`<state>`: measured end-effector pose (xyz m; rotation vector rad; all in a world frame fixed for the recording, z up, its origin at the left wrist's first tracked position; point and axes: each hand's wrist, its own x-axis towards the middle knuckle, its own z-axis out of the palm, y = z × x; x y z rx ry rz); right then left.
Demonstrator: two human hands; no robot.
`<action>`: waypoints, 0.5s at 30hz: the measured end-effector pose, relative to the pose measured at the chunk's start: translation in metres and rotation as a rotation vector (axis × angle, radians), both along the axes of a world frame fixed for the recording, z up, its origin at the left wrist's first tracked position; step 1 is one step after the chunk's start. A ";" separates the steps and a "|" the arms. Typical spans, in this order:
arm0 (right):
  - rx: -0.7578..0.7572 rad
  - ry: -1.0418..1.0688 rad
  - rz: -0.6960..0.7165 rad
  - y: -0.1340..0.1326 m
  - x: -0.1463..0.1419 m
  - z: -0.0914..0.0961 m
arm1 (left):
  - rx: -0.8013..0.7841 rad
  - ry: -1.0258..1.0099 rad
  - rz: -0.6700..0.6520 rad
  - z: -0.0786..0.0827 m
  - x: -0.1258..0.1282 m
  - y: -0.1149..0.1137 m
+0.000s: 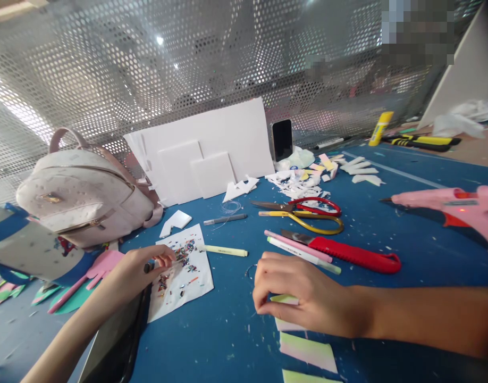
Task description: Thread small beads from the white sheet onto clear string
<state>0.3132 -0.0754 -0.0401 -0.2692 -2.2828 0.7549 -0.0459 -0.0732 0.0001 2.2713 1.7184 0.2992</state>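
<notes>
My left hand (148, 263) hovers at the left edge of a white paper sheet (200, 287), its fingers bent and the thumb apart from them. Small multicoloured beads (184, 252) lie scattered on that sheet, close to the fingertips. Thumb and forefinger of my right hand (287, 290) are pressed together above the blue table. What they pinch is too small to make out; a thin dark loop of thread (250, 271) shows beside the knuckles. Under and below this hand lie green-and-pink paper strips (308, 351). A black phone (120, 335) rests beneath my left forearm.
Red-and-yellow-handled scissors (295, 207), a red utility knife (355, 255) and several pens lie beyond my right hand. A pink glue gun (447, 205) is at right. White boards (240, 127), paper scraps (300, 183) and a backpack (76, 186) line the back.
</notes>
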 end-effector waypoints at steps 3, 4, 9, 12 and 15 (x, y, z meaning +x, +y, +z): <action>-0.001 0.001 0.002 0.000 0.000 -0.001 | 0.055 -0.070 0.008 -0.001 0.005 0.000; -0.003 0.002 0.001 0.000 0.000 -0.001 | 0.081 -0.119 0.013 -0.002 0.011 -0.002; -0.021 0.037 -0.043 -0.001 0.002 -0.002 | 0.191 -0.629 0.099 -0.016 0.072 -0.032; -0.025 0.080 -0.074 -0.002 0.003 -0.001 | 0.154 -0.809 0.112 -0.028 0.112 -0.058; 0.006 0.112 -0.075 -0.002 0.003 -0.001 | 0.087 -0.916 0.087 -0.037 0.135 -0.074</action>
